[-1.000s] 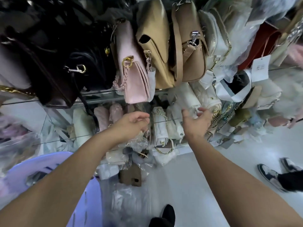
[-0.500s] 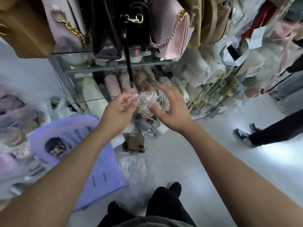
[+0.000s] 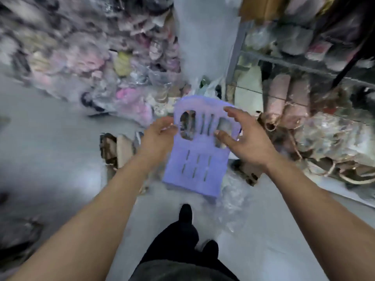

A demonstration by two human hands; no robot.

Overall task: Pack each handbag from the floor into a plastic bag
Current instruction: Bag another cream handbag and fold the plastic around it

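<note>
The picture is blurred by motion. My left hand (image 3: 160, 136) and my right hand (image 3: 245, 140) hover on either side of the back of a purple plastic chair (image 3: 194, 163). The right hand's fingers are spread with nothing visible in them. The left hand's fingers are curled at the chair's edge, and I cannot tell whether they pinch a clear film. Beige and brown handbags (image 3: 113, 151) lie on the floor left of the chair, and a brown handbag (image 3: 250, 174) lies to its right. Crumpled clear plastic bags (image 3: 231, 201) lie below the chair.
A heap of wrapped handbags (image 3: 129, 98) fills the far left floor. A glass shelf unit (image 3: 284, 63) with pink and wrapped bags stands on the right. My black-trousered legs and shoes (image 3: 185, 216) stand on the grey floor.
The view has swung left and down, away from the shelf. Both hands have come from the clear bag at the shelf to over the purple chair, and the bag no longer shows clearly between them.
</note>
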